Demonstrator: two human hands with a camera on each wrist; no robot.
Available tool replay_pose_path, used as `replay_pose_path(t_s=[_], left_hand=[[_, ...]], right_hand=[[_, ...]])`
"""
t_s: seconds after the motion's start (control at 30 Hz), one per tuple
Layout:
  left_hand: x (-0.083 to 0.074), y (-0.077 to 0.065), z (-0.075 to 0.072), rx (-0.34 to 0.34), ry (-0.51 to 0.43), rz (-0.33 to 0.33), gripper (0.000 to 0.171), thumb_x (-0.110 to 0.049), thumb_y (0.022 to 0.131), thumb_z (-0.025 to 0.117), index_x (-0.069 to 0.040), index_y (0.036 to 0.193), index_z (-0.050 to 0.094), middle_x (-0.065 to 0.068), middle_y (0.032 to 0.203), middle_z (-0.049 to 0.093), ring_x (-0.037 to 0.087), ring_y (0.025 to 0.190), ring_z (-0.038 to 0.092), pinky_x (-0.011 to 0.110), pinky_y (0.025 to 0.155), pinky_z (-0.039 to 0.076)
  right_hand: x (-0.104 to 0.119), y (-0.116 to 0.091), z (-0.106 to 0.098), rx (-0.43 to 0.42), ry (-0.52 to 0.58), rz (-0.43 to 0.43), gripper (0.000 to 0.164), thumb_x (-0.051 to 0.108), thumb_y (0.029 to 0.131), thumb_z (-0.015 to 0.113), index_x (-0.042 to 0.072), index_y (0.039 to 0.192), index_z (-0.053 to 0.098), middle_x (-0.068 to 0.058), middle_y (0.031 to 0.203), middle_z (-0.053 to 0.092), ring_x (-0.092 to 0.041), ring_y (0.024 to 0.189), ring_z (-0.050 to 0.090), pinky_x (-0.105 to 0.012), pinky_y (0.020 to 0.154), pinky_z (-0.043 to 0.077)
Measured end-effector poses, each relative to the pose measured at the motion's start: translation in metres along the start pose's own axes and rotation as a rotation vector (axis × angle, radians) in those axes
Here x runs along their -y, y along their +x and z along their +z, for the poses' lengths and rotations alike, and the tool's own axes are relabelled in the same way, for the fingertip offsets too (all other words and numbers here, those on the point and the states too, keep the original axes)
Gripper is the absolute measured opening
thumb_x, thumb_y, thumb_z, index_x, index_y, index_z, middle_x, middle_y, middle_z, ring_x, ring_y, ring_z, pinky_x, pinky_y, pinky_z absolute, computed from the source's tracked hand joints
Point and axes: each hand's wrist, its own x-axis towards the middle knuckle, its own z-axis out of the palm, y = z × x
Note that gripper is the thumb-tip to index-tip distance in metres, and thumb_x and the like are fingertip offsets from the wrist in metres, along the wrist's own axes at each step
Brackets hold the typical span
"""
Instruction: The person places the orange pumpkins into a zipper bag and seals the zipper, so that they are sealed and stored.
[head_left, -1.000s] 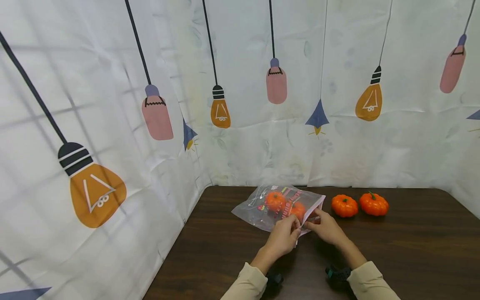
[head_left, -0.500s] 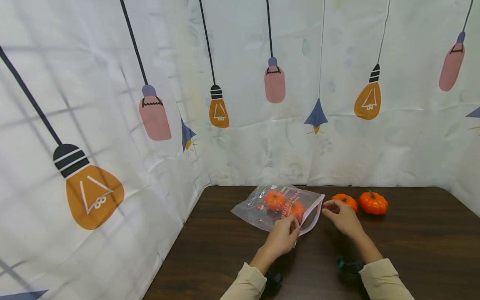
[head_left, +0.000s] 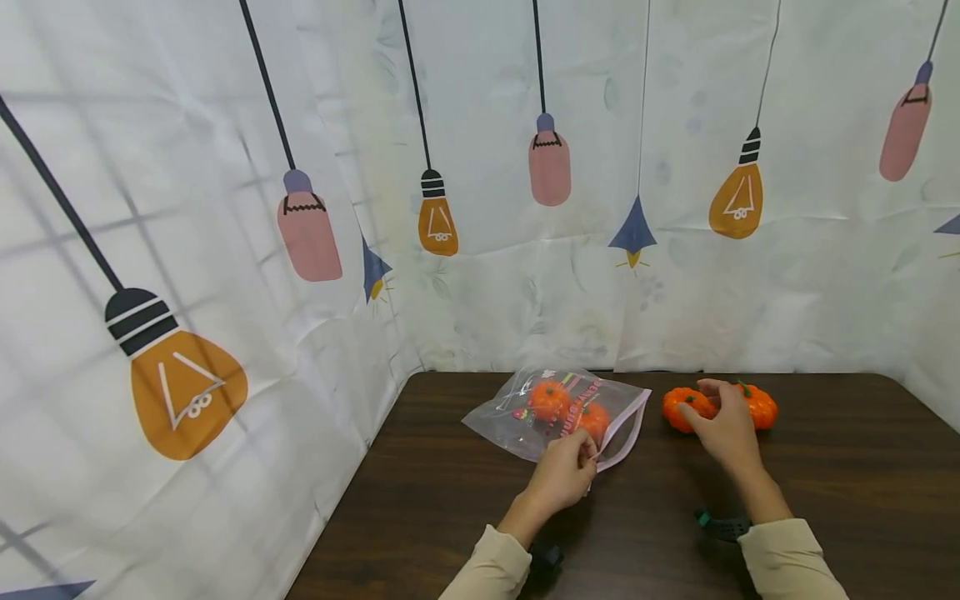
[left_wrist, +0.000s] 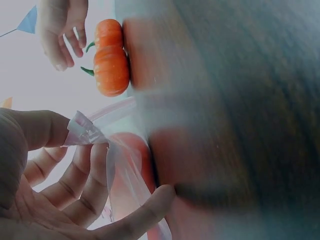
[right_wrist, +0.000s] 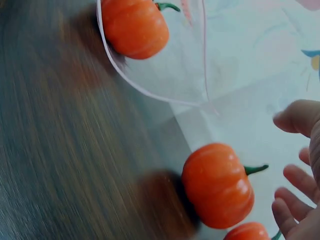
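A person's two hands work over a dark wood worktop (head_left: pixel 420 508) in front of a curtain (head_left: pixel 495 308) printed with hanging lamps. A clear zip bag (head_left: pixel 504 419) lies on its side left of centre, with one orange toy pumpkin (head_left: pixel 550 400) deep inside and a second inner pumpkin (head_left: pixel 594 420) nearer the mouth. The left hand (head_left: pixel 561 475) pinches the bag's pink-edged lip between thumb and fingers; this likely steadies the limp plastic and lets the mouth gape, facing right. Whether a left fingertip touches the wood is too blurred to tell. To the right, outside the bag, a nearer loose pumpkin (head_left: pixel 681 407) and a farther loose pumpkin (head_left: pixel 763 407) sit side by side, stems up, roughly in line with the mouth, so presumably within easy reach. The right hand (head_left: pixel 727 429) hangs beside them, thumb and fingers spread apart, holding nothing; the right wrist view shows a gap between it and them.
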Motion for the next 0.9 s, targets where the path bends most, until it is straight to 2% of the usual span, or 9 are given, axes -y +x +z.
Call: replay_pose_path(t_s=[0.07,0.13,0.3,0.43,0.6,0.7,0.9], left_hand=[[0.001,0.000,-0.001,0.022,-0.027,-0.009,0.011,-0.002,0.089,0.068,-0.009,0.088,0.060,-0.005,0.065,0.055,-0.003,0.053,0.045,0.016,0.053,0.039],[0.002,0.001,-0.002,0.039,-0.043,-0.006,0.011,-0.001,0.089,0.068,-0.008,0.088,0.060,-0.005,0.065,0.055,-0.003,0.052,0.046,0.016,0.052,0.040],[0.007,0.003,-0.006,0.079,-0.022,0.028,0.011,-0.002,0.089,0.068,-0.009,0.089,0.060,-0.004,0.069,0.057,-0.004,0.059,0.046,0.014,0.057,0.041],[0.012,0.004,-0.010,0.125,-0.021,0.036,0.011,-0.003,0.088,0.068,-0.012,0.090,0.060,-0.006,0.071,0.056,-0.005,0.062,0.047,0.014,0.058,0.042],[0.015,0.004,-0.016,0.167,-0.041,0.043,0.011,-0.006,0.091,0.068,-0.013,0.091,0.060,-0.005,0.074,0.058,-0.004,0.062,0.047,0.014,0.059,0.042],[0.018,0.003,-0.019,0.178,-0.059,0.051,0.011,-0.006,0.092,0.069,-0.012,0.091,0.060,-0.004,0.076,0.059,-0.003,0.065,0.048,0.014,0.061,0.042],[0.025,0.005,-0.022,0.221,-0.094,0.058,0.011,-0.004,0.092,0.069,-0.011,0.091,0.061,-0.004,0.078,0.057,-0.001,0.068,0.049,0.015,0.064,0.043]], right_hand=[[-0.005,0.001,-0.001,0.013,-0.012,0.002,0.066,0.024,0.095,0.071,-0.009,0.143,0.041,-0.033,0.139,0.043,-0.050,0.122,0.042,-0.064,0.098,0.039],[-0.011,0.002,-0.001,0.035,-0.035,-0.005,0.075,0.025,0.093,0.073,-0.010,0.147,0.035,-0.037,0.143,0.038,-0.055,0.126,0.036,-0.070,0.100,0.034],[-0.022,0.005,-0.001,0.145,-0.088,-0.004,0.091,0.029,0.090,0.076,-0.012,0.152,0.024,-0.044,0.149,0.029,-0.064,0.135,0.025,-0.077,0.106,0.025],[-0.028,0.005,0.000,0.233,-0.120,0.026,0.099,0.035,0.090,0.076,-0.012,0.155,0.017,-0.045,0.152,0.023,-0.067,0.136,0.021,-0.079,0.107,0.022],[-0.035,0.002,0.003,0.265,-0.167,0.011,0.097,0.037,0.090,0.075,-0.011,0.154,0.021,-0.045,0.151,0.022,-0.069,0.131,0.023,-0.079,0.105,0.024],[-0.037,0.000,0.004,0.268,-0.157,0.006,0.091,0.036,0.091,0.075,-0.011,0.151,0.025,-0.045,0.149,0.024,-0.067,0.131,0.025,-0.077,0.105,0.023],[-0.038,-0.001,0.005,0.276,-0.124,0.069,0.085,0.037,0.095,0.071,-0.011,0.148,0.026,-0.043,0.149,0.029,-0.062,0.130,0.029,-0.074,0.107,0.026]])
